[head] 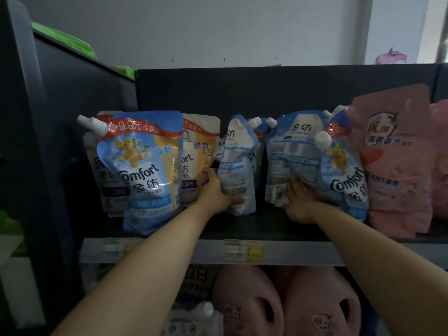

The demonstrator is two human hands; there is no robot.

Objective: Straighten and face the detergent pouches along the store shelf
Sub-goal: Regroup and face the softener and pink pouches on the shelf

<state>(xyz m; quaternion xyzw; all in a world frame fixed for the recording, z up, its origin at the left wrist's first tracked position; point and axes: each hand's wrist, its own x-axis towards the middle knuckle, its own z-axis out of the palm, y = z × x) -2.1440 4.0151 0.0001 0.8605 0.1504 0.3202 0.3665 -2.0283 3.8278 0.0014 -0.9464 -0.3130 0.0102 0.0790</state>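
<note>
Several Comfort detergent pouches stand on a dark shelf (266,226). At the left, a blue pouch (143,170) faces forward, with cream pouches (201,154) behind it. My left hand (215,192) grips the lower part of a narrow blue pouch (238,163) that shows its back label. My right hand (300,202) holds the bottom of a wider blue pouch (293,154), also back side out. Just right of it, another blue pouch (346,170) leans with its front visible.
Large pink pouches (397,161) stand at the right end of the shelf. Price tags (242,249) sit on the shelf's front strip. Pink jugs (286,304) fill the shelf below. A dark side panel (60,141) bounds the left.
</note>
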